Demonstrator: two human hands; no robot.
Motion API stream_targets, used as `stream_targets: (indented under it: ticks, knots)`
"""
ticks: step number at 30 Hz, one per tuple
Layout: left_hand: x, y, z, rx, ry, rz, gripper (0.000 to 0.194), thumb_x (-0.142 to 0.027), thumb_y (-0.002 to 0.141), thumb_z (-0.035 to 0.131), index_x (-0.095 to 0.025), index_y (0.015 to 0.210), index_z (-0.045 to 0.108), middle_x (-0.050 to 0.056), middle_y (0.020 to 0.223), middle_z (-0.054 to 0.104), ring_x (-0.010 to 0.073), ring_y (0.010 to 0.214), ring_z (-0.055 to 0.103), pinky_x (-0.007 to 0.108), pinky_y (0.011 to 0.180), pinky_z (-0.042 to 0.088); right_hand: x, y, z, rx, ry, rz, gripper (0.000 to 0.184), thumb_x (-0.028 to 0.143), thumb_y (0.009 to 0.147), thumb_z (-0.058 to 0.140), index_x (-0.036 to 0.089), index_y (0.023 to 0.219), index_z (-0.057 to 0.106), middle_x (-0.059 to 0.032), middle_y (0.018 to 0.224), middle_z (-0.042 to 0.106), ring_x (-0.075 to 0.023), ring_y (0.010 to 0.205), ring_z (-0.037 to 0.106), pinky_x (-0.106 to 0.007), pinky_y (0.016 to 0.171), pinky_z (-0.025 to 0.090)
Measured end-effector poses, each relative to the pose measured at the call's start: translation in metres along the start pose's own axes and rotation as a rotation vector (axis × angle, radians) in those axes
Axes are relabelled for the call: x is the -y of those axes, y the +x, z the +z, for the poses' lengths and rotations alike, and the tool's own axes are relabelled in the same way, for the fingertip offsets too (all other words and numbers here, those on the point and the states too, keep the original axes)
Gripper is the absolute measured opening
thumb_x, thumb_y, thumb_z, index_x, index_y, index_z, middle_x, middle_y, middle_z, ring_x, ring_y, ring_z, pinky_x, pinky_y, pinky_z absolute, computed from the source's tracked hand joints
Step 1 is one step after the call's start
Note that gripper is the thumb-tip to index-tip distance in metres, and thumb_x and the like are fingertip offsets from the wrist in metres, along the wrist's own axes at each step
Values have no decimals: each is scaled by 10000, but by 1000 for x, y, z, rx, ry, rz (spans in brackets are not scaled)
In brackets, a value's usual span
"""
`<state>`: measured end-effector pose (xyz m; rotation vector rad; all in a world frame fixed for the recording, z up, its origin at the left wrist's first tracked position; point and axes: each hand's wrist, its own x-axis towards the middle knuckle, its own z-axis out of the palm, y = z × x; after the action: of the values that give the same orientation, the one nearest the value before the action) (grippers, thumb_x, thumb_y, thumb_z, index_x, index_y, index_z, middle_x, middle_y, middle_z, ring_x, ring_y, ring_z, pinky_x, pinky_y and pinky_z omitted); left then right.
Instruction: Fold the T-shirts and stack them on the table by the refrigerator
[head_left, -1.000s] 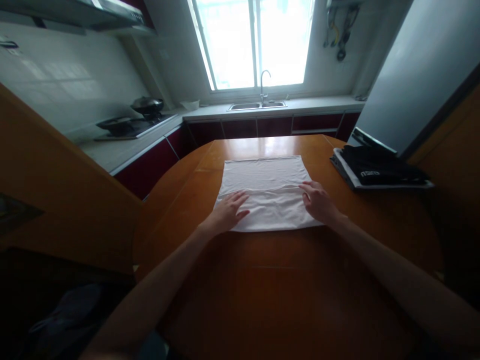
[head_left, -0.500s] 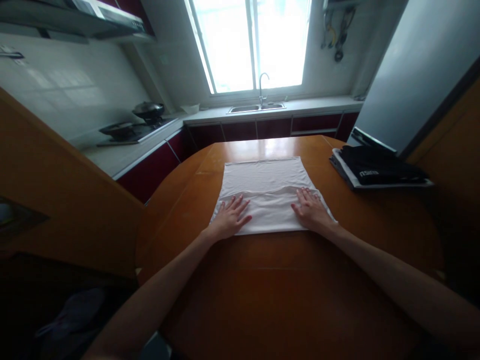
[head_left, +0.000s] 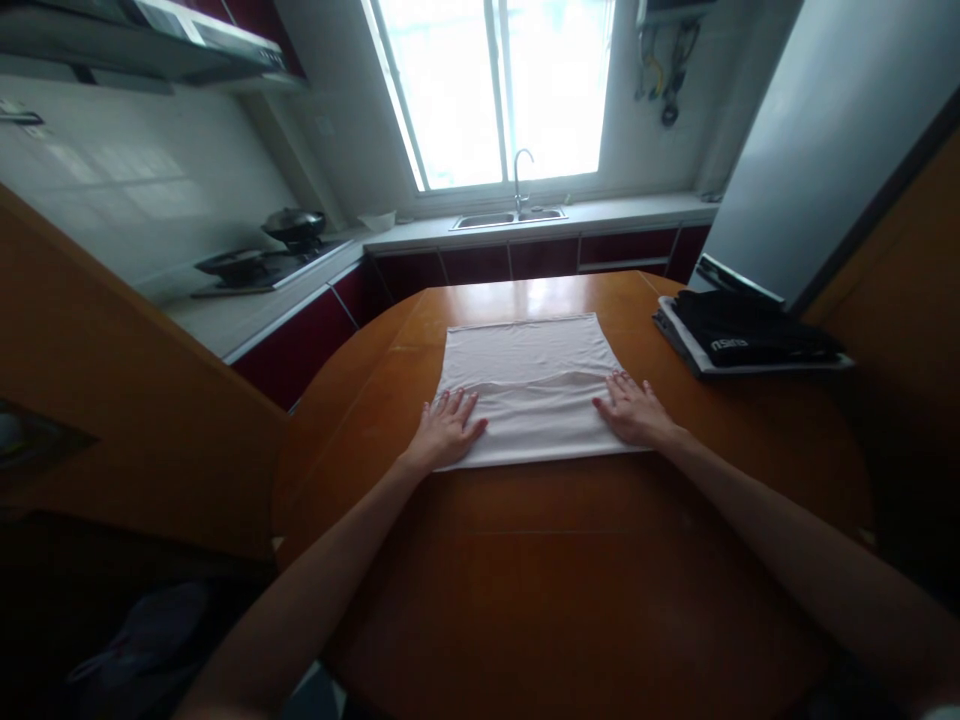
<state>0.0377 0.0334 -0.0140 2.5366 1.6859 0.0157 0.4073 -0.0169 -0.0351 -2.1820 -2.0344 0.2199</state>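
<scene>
A white garment (head_left: pixel 529 360) lies spread on the wooden table (head_left: pixel 555 560), its near part folded over into a flat band with a slightly wavy edge. Flat on the left end of that band rests my left hand (head_left: pixel 444 428), fingers spread. My right hand (head_left: pixel 634 410) presses on the band's right end, also with fingers apart. Both palms touch the cloth and neither hand grips anything. The garment's near corners are partly hidden by my hands.
Folded dark clothes (head_left: pixel 750 335) with a white layer among them lie stacked at the table's right. Beyond the table are a counter with a sink (head_left: pixel 510 217), and a stove with pans (head_left: pixel 292 228) at left. A fridge (head_left: pixel 817 140) stands at right.
Both hands have slid outward across the folded band, the left one leftward and the right one toward the right edge. More of the band shows between them, and it looks smoother.
</scene>
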Motion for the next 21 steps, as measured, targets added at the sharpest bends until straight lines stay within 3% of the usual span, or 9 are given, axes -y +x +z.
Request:
stream_targets:
  ticks: [4,8,12,17,21]
  knots:
    - [8,3,-2,-32,-31,-29,712,-612,1023,240,-203,1604,269,128,1674,191,330,1550,155,655,1197,144,-25,11,1,-50,64,15,764,592,1012,157,110,1590,286,-139,1674,192,-286,1554,135,-566,1238,127]
    - [4,3,-8,-185,-44,11,626,-508,1046,283,-164,1563,362,139,1644,294,321,1539,208,629,1207,178,-35,17,-7,-245,136,60,702,499,1030,183,57,1542,369,-198,1632,288,-317,1528,233,-588,1219,179]
    - [-14,0,-3,-228,-62,143,591,-457,1045,327,-149,1544,399,143,1626,336,302,1531,239,544,1223,225,-9,9,-10,-384,147,-23,616,391,1023,257,56,1516,412,-193,1615,334,-309,1517,266,-564,1220,199]
    - [-28,-3,8,-77,-53,222,657,-538,1031,340,-164,1571,353,138,1657,246,339,1541,187,601,1207,212,39,-14,3,-199,81,-259,597,362,1012,327,59,1520,410,-185,1624,312,-297,1526,248,-543,1224,214]
    - [-35,-9,5,-125,-47,247,637,-510,1040,335,-155,1569,354,144,1654,255,330,1544,179,593,1210,216,55,-25,6,-169,54,-307,587,355,1014,345,77,1528,402,-179,1629,299,-289,1528,244,-539,1227,205]
